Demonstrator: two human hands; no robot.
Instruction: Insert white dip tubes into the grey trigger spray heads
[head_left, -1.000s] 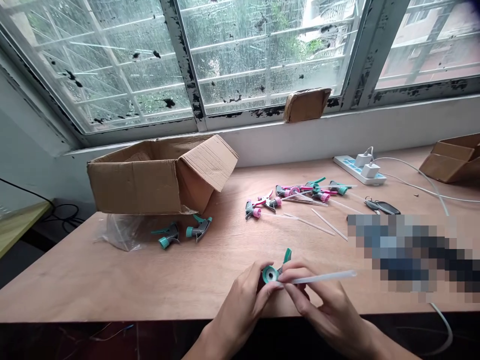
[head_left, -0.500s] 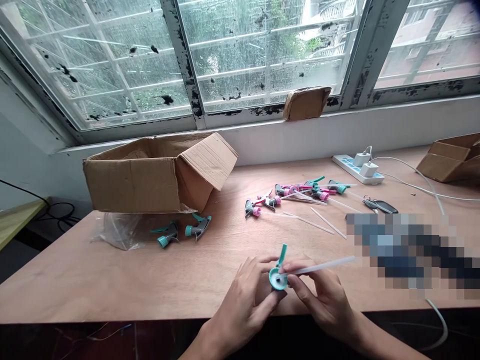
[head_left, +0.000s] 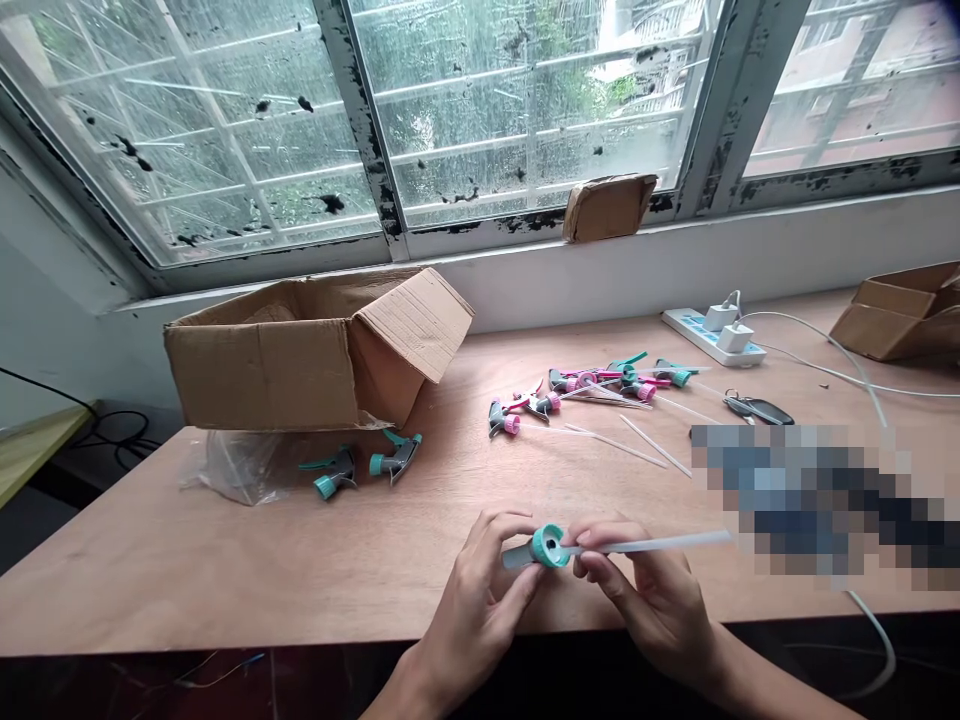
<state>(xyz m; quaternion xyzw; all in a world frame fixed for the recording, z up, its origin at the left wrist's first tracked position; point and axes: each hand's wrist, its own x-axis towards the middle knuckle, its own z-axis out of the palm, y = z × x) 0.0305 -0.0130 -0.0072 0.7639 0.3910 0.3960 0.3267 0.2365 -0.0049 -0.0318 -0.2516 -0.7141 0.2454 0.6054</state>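
Note:
Near the table's front edge, my left hand [head_left: 486, 590] is closed around a grey and teal trigger spray head [head_left: 550, 546], whose open collar faces right. My right hand [head_left: 651, 590] pinches a thin white plastic tube [head_left: 675, 543] close to its left end. That end is at the mouth of the collar; whether it sits inside the hole I cannot tell. Farther back lie several pink and grey spray heads [head_left: 504, 418] and teal ones [head_left: 675, 374], with loose tubes [head_left: 656, 445] among them. Two teal spray heads [head_left: 396, 458] rest to the left.
A cardboard box [head_left: 259, 375] stands back left, with a clear plastic bag [head_left: 244, 468] in front. At the back right are a power strip [head_left: 712, 337] with white plugs, another box [head_left: 896, 318] and keys [head_left: 759, 409]. A blurred patch [head_left: 817, 500] covers something at right.
My left hand has turned the spray head, so its collar now faces the tube and its trigger no longer shows. My right hand has moved slightly right, bringing the tube nearly level.

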